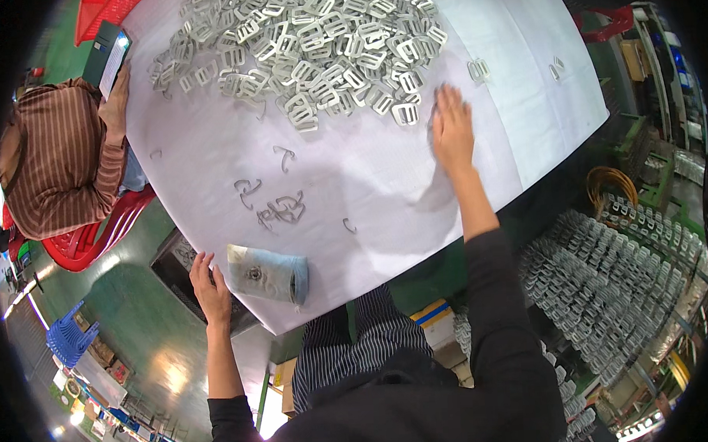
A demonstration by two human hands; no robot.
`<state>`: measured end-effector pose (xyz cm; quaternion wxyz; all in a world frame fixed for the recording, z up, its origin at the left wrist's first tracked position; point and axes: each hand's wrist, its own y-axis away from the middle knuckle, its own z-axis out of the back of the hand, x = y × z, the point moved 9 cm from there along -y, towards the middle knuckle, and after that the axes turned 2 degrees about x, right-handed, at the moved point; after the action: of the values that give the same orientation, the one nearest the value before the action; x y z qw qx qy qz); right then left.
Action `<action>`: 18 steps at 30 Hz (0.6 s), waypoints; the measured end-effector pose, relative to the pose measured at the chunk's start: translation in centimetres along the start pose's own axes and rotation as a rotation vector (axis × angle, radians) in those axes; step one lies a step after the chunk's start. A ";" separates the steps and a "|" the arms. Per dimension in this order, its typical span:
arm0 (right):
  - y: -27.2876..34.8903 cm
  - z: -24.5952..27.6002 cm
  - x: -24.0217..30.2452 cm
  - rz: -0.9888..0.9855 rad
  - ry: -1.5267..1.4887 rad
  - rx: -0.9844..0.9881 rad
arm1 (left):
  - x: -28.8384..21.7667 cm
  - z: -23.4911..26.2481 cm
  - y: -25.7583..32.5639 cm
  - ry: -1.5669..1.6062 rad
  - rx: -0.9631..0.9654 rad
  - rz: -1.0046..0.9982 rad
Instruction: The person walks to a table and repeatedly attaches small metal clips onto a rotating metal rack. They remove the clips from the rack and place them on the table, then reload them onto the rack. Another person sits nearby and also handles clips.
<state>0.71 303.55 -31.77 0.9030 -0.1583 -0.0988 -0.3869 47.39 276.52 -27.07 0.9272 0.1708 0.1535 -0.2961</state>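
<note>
A large heap of silvery metal buckles (324,47) lies on the white-covered table (392,188). My right hand (453,130) is stretched out over the cloth just right of the heap's near edge, fingers extended, with nothing visible in it. Off the table's left edge, my left hand (211,291) hangs above a dark crate (177,278), its fingers apart. Beside it on the table corner rests a pale blue, partly see-through container (268,275); its contents cannot be made out. Thin curved metal pieces (283,209) are scattered beyond this container, one (349,226) apart to the right.
A few buckles (478,70) sit apart at the right. At the left a person in a striped top (67,157) holds a phone-like device (108,62) near a red chair (97,238). Racks of metal parts (606,282) stand right of the table. Another person's arm shows at the far edge.
</note>
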 end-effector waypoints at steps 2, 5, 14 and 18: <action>4.1 1.0 3.2 0.068 -0.082 0.111 | -0.6 -0.4 0.7 0.053 -0.021 -0.015; 7.4 1.7 5.4 0.062 -0.173 0.154 | 0.1 -2.0 1.5 0.231 -0.018 0.171; 11.6 -3.5 20.7 0.033 -0.165 0.124 | 0.8 -4.6 2.0 0.268 0.014 0.238; 5.4 -5.8 26.9 0.125 -0.219 0.044 | 3.6 -3.1 6.5 0.361 0.037 0.282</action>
<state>23.32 286.98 -30.17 0.9125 -0.1856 -0.1951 -0.3081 53.51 280.99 -29.80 0.9135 0.2579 0.2862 -0.1307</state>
